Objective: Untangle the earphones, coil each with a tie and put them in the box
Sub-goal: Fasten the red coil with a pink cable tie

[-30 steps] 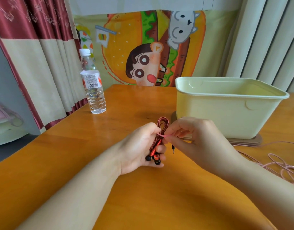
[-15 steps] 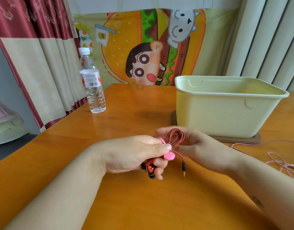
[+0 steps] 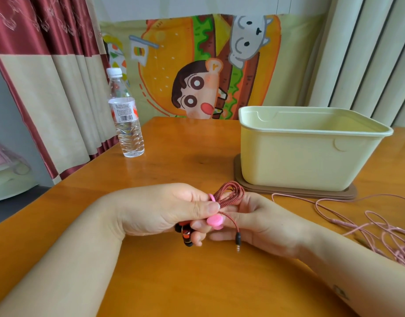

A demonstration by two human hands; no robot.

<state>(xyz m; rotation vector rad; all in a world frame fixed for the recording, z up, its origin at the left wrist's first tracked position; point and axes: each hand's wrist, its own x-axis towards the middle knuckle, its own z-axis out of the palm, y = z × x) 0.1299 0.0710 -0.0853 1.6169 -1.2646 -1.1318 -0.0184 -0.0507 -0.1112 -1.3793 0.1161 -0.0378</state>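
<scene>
Head view showed the left hand (image 3: pixel 165 209) gripping the coiled red earphones (image 3: pixel 231 194) in front of the box (image 3: pixel 311 161), the right hand (image 3: pixel 265 225) with fingers straight behind them; the pink tie (image 3: pixel 215 221) probably needed snug cinching under that grip.

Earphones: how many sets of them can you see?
2. The red earphones are coiled, gripped by the left hand and resting against the right hand. The pink earphones lie loose on the table by the box. More could be hidden inside the box.
</scene>
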